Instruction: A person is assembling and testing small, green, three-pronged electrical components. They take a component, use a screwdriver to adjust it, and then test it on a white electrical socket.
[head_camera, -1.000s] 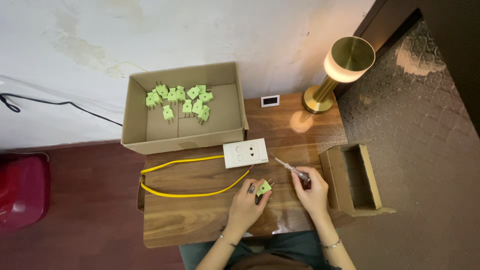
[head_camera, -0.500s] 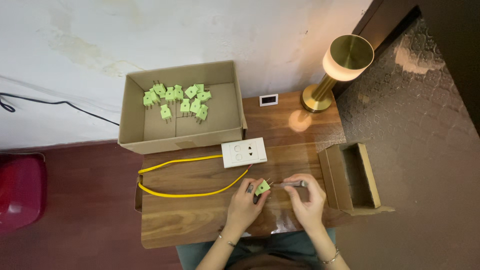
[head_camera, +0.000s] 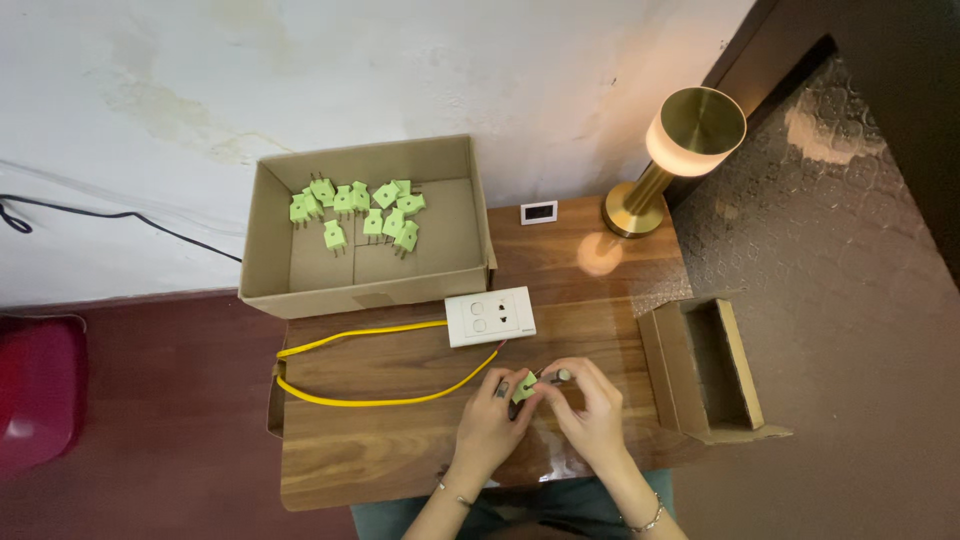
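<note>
Near the front edge of the wooden bench, seen from the head camera, the left hand and right hand meet, fingers curled around one small green plug. The right hand also pinches a thin screwdriver whose tip touches the plug.

At the back left corner, an open cardboard box holds ten green plugs, loosely clustered toward its far wall. At the right edge, a smaller cardboard box lies open; I see nothing in it.

Between the big box and the hands lies one white socket plate, with one yellow cable looping left from it. One brass lamp stands lit at the back right corner, one small white-framed display just beside it.
</note>
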